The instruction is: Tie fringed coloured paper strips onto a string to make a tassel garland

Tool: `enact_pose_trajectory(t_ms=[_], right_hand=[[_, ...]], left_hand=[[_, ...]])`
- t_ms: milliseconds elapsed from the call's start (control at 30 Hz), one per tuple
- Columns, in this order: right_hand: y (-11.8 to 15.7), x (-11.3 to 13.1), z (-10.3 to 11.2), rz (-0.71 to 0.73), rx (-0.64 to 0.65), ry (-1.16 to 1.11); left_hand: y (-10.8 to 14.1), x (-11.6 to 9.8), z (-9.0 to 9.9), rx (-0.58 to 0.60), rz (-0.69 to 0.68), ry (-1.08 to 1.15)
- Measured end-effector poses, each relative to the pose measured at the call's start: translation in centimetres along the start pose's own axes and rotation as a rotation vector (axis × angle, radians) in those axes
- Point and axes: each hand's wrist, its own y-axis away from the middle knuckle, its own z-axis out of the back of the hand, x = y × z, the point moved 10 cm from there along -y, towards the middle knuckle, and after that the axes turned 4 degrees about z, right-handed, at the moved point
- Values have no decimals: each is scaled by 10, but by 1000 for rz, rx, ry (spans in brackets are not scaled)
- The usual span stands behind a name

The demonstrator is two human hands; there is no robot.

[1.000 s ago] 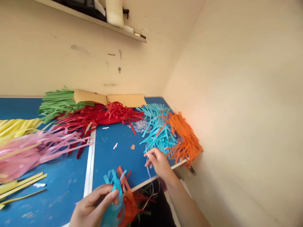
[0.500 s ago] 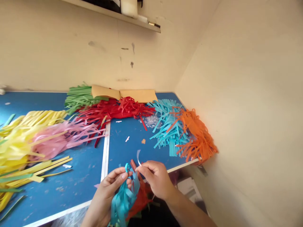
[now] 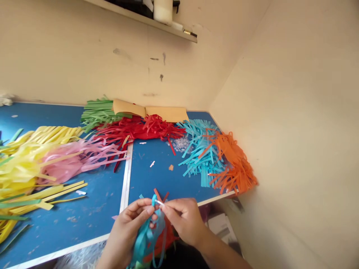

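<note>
My left hand [image 3: 131, 220] is closed round the top of a turquoise tassel [image 3: 142, 243], pinching it just below a small loop [image 3: 154, 200]. The tassel's streamers hang down below my fingers. In my right hand [image 3: 183, 216], thumb and forefinger pinch a thin whitish ribbon [image 3: 159, 203], whose end touches the loop; whether it passes through is too small to tell. Orange streamers [image 3: 165, 241] show behind the turquoise ones, over my lap. The two hands are close together at the table's front edge.
The blue table [image 3: 92, 213] bears yellow streamers [image 3: 25, 164], pink streamers [image 3: 67, 158], red streamers [image 3: 140, 127], green streamers [image 3: 98, 112], turquoise streamers [image 3: 203, 153] and orange streamers [image 3: 235, 160]. Tan card [image 3: 166, 113] lies at the back. A shelf [image 3: 140, 16] juts from the wall above.
My right hand has brought the whitish ribbon from above the tassel down to its loop. The ribbon's free end no longer sticks up. My left hand keeps its hold.
</note>
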Motion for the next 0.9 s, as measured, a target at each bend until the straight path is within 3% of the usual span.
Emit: enact_pose_trajectory(t_ms=[67,167,267,433,600,733,833,900], right_hand=[[-2,0,-3,7,49,103],[-3,-3,-8,-2,117,130],[0,-7,-9,-37,120,68],[5,-12,-2,-74,72,-24],[4,6,18,153,-38,119],[7,24,10,365,-42,304],[-2,15,25,279,-141,44],[-11,0,67,122,-294,-225]], left_hand=[[10,-28,1,-52,-304,-291],[39,-64,-16,-111,-791,-712],[54,-74,-35,-90,-1015,-860],[43,-68,-37,-87,-904,-824],[41,-54,-29,-156,-847,-811],[32,-48,-33,-96,-761,-815],[27,-46,-42,-42,-744,-852],[27,-39,-55,41,-816,-956]])
